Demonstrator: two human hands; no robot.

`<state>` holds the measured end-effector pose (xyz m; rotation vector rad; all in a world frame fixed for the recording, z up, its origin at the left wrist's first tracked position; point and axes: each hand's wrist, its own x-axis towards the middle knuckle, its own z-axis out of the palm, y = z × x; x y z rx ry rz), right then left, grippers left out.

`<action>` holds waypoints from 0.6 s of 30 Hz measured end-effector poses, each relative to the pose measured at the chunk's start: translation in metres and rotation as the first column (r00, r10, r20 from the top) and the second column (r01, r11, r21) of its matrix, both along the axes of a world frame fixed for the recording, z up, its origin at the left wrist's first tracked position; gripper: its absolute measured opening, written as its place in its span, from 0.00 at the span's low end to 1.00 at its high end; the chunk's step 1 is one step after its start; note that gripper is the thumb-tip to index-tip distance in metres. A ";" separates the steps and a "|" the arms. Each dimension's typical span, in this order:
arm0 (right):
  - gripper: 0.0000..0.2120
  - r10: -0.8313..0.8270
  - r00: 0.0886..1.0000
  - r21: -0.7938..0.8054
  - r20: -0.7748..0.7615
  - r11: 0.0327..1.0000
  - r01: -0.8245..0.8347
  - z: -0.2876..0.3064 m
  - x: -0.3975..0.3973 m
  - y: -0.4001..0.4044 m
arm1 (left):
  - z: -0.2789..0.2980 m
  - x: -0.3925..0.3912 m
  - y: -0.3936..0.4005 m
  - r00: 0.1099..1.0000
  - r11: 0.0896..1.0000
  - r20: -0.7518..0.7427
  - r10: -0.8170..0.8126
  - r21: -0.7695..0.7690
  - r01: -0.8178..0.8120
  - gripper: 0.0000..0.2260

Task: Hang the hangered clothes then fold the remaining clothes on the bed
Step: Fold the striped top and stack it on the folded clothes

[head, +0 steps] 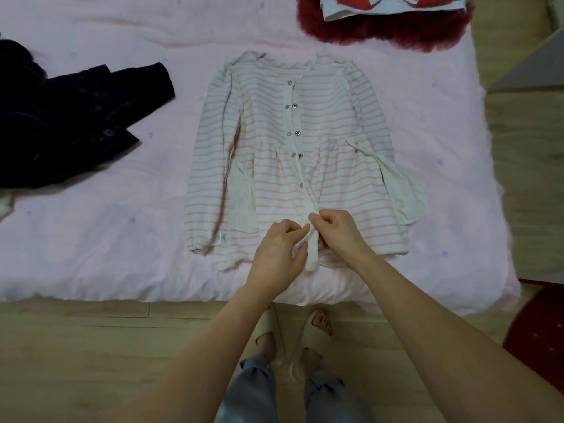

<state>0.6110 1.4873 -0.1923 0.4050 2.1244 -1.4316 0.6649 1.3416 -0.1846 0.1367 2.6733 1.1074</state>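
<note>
Two hands meet at the bottom hem of a striped top [293, 154] spread flat, front up, on a bed [91, 254] with a pale pink cover. This top, white with thin pink stripes, is the landmark: it lies near the middle of the bed, neckline away from the person, sleeves folded along its sides, hem close to the bed's near edge. A row of metal snaps runs down its front band; the upper ones look fastened, though that is hard to confirm. The left hand [279, 251] has its fingers curled, pinching the lower end of the band between thumb and fingertips. The right hand [338, 232], just beside it, pinches the same band from the other side, fingers bent. Both hands touch the cloth and nearly touch each other.

Left of the top, well apart from it, lies a dark navy garment [64, 123], crumpled, with one dark button showing. Beyond the top's collar sits a dark red fluffy cushion [387, 32], and on it a folded pale cloth with red patches [393, 4]. A small tag [222, 238] near the top's left cuff is too small to read. Below the bed's edge is a wooden floor [91, 346], where the person's feet in pale slippers [314, 328] stand.
</note>
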 end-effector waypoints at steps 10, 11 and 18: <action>0.15 0.847 0.336 0.748 -0.411 0.524 -0.407 0.003 0.051 -0.053 | -0.034 0.031 -0.115 0.953 0.843 -0.145 -0.267 -0.514 0.158 0.27; 0.16 0.892 0.302 0.779 -0.336 0.444 -0.443 -0.002 0.054 -0.060 | -0.036 0.027 -0.121 0.939 0.818 -0.162 -0.305 -0.549 0.171 0.21; 0.16 0.843 0.491 0.848 -0.220 0.415 -0.331 -0.017 0.049 -0.089 | -0.013 0.014 -0.150 0.988 0.952 -0.145 -0.045 -0.305 -0.001 0.15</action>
